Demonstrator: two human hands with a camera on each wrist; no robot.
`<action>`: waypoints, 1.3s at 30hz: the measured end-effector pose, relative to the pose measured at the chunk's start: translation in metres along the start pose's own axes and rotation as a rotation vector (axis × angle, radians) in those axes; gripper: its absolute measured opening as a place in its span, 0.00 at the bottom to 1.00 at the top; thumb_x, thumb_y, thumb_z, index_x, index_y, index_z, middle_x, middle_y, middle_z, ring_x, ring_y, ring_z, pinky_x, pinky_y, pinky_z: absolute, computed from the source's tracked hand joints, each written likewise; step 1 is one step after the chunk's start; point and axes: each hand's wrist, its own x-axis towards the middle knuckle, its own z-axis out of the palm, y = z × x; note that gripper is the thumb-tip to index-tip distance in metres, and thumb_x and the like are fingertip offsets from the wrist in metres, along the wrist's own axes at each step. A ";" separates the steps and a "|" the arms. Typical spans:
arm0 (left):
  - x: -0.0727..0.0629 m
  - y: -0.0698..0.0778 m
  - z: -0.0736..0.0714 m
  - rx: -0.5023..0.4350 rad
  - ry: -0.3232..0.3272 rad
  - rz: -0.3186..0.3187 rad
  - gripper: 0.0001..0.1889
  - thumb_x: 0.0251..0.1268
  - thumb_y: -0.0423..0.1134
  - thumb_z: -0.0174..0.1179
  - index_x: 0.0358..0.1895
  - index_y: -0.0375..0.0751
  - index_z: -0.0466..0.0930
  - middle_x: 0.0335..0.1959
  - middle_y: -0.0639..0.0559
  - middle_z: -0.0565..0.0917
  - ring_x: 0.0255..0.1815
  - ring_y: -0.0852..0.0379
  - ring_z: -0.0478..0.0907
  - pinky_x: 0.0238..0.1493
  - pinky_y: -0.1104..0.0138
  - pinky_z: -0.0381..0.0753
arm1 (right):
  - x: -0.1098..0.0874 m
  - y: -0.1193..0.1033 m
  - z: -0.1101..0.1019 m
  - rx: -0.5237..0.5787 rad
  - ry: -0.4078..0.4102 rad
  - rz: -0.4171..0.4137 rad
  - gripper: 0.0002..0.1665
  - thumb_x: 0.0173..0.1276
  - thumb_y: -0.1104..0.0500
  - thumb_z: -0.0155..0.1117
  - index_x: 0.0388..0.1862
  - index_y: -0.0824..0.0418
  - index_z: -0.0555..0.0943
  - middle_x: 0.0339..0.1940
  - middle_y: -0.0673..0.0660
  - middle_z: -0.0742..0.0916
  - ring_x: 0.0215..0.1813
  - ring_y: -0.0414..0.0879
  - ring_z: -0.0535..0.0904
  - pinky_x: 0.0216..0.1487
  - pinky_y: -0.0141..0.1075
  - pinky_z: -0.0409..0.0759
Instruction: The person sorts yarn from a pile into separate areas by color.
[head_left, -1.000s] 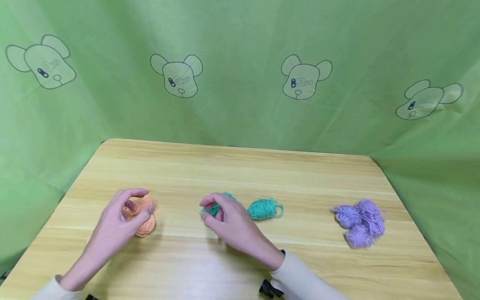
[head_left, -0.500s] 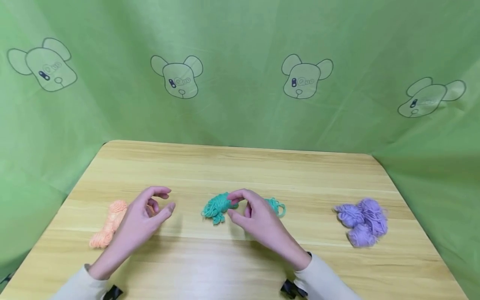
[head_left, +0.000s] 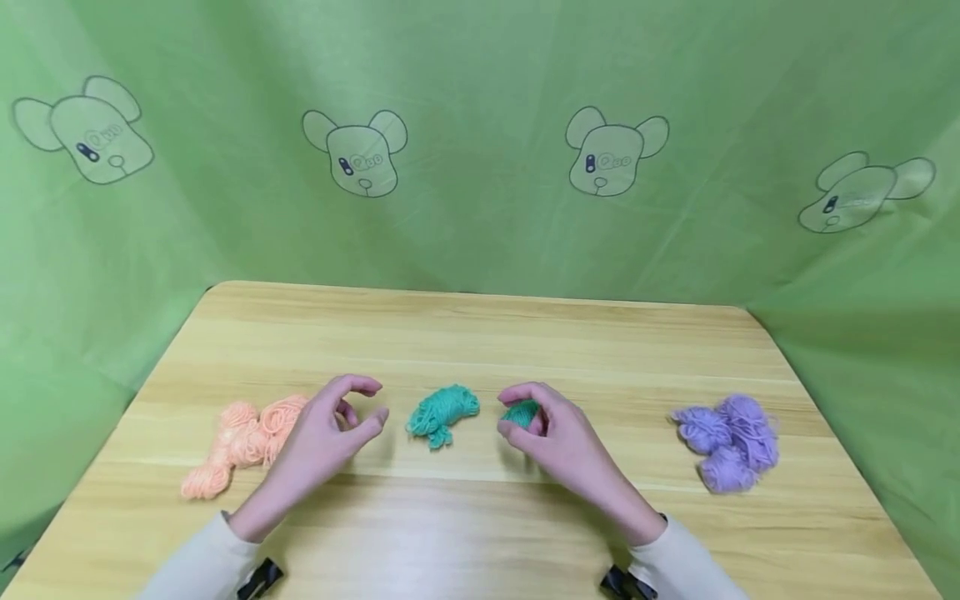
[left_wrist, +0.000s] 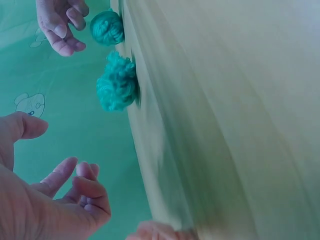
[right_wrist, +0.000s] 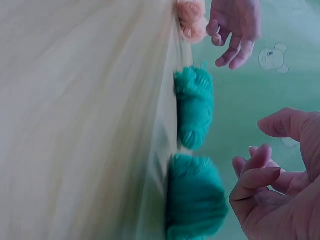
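My left hand (head_left: 326, 437) hovers between the peach yarn skeins (head_left: 243, 437) and a teal yarn skein (head_left: 444, 411). Its thumb and fingers are spread in a loose curve, holding nothing. In the head view, my right hand (head_left: 566, 437) is over the second teal skein (head_left: 521, 414) and hides part of it. A gap separates the right hand (right_wrist: 280, 190) from that teal skein (right_wrist: 195, 200) in the right wrist view, and its bent fingers hold nothing. Both teal skeins lie on the table, the nearer-left one with a small tuft of loops.
Several purple yarn balls (head_left: 738, 442) lie bunched together at the right of the wooden table (head_left: 480, 333). A green curtain (head_left: 480, 233) with mouse-head drawings hangs behind and along the sides. Dark devices (head_left: 260, 578) sit at both wrists.
Both hands have moved rightward, the left away from the peach skeins and the right from the left teal skein to the right one. The skeins have stayed on the table.
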 end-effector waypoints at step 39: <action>0.035 0.006 0.060 -0.090 -0.093 -0.115 0.19 0.67 0.38 0.76 0.58 0.39 0.86 0.55 0.47 0.85 0.58 0.46 0.77 0.62 0.49 0.75 | 0.010 0.042 -0.028 -0.186 -0.003 0.053 0.23 0.72 0.56 0.76 0.64 0.55 0.85 0.61 0.58 0.86 0.48 0.51 0.78 0.51 0.47 0.76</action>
